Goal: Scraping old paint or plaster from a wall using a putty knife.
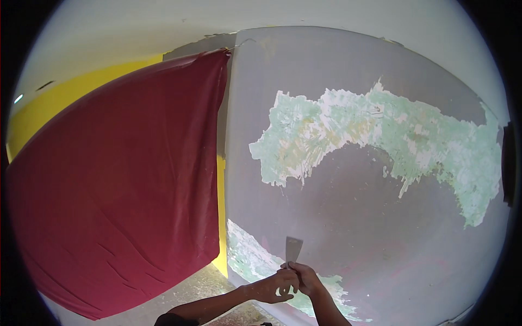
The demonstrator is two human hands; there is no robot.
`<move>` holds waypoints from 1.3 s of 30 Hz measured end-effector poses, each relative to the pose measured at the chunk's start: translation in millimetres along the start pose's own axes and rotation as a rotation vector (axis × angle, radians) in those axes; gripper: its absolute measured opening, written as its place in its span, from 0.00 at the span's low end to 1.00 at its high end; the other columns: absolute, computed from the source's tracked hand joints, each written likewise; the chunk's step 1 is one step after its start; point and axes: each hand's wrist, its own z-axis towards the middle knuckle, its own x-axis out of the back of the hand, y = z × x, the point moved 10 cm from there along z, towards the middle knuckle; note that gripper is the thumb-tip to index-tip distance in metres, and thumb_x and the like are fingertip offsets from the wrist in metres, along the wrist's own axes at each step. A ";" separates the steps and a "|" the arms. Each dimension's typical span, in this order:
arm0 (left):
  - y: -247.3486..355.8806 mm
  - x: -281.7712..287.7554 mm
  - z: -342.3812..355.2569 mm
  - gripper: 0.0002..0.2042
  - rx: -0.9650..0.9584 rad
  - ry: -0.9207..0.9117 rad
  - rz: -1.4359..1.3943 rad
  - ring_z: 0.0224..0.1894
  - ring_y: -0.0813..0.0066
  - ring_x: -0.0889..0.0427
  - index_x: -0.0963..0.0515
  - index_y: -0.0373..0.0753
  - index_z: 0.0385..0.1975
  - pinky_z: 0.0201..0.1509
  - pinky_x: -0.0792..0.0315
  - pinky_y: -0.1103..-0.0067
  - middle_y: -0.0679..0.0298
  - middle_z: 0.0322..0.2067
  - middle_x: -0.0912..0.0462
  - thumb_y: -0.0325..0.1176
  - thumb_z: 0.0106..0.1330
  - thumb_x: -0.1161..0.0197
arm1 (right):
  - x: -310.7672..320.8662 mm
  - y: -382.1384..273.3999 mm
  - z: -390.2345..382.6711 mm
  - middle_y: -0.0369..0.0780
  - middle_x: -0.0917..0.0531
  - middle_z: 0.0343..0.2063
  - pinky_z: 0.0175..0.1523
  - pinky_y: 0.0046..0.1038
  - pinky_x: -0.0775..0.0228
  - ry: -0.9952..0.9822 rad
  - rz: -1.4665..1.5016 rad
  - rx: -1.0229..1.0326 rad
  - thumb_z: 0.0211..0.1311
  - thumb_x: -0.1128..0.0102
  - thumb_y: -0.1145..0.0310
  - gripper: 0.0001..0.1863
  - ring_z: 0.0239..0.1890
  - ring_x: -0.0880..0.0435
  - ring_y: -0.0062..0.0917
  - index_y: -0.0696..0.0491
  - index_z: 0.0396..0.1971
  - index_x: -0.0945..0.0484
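Note:
In the head view, my right hand [303,279] holds a metal scraper [293,248] at the lower middle, blade pointing up in front of the grey wall [250,70]. My left hand [274,288] is just left of it, touching or nearly touching it, with bent fingers; what they grip is hidden. Rough pale green and white patches of stripped paint [337,125] arch across the wall above, and another stripped patch [244,250] runs diagonally behind my hands.
A dark red sheet [119,190] hangs over the left side, beside a yellow wall [70,98] and yellow strip [222,201]. The white ceiling [261,13] curves along the top. A speckled floor [190,288] shows at lower left. A dark object [508,163] sits at the far right.

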 end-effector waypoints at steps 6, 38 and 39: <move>-46.1 44.4 -93.0 0.09 0.232 0.324 -0.212 0.48 0.71 0.20 0.23 0.36 0.43 0.56 0.28 0.74 0.61 0.42 0.19 0.25 0.63 0.37 | -34.0 -16.9 -39.5 0.36 0.23 0.26 0.33 0.23 0.27 0.290 -0.433 0.105 0.73 0.52 0.59 0.17 0.26 0.22 0.20 0.56 0.50 0.24; -99.9 57.1 -160.4 0.10 0.390 1.091 -1.293 0.41 0.75 0.20 0.24 0.46 0.37 0.46 0.26 0.75 0.67 0.36 0.18 0.44 0.73 0.46 | -141.0 -24.8 -36.9 0.52 0.22 0.47 0.53 0.47 0.29 -0.191 -1.664 0.185 0.65 0.43 0.62 0.33 0.50 0.21 0.48 0.46 0.69 0.43; -107.1 57.0 -150.6 0.10 0.415 1.038 -1.292 0.41 0.75 0.20 0.24 0.46 0.37 0.46 0.26 0.75 0.67 0.36 0.18 0.44 0.73 0.46 | -136.9 -41.3 -33.6 0.51 0.21 0.46 0.52 0.47 0.28 -0.167 -1.724 0.260 0.63 0.42 0.63 0.31 0.49 0.20 0.47 0.48 0.66 0.39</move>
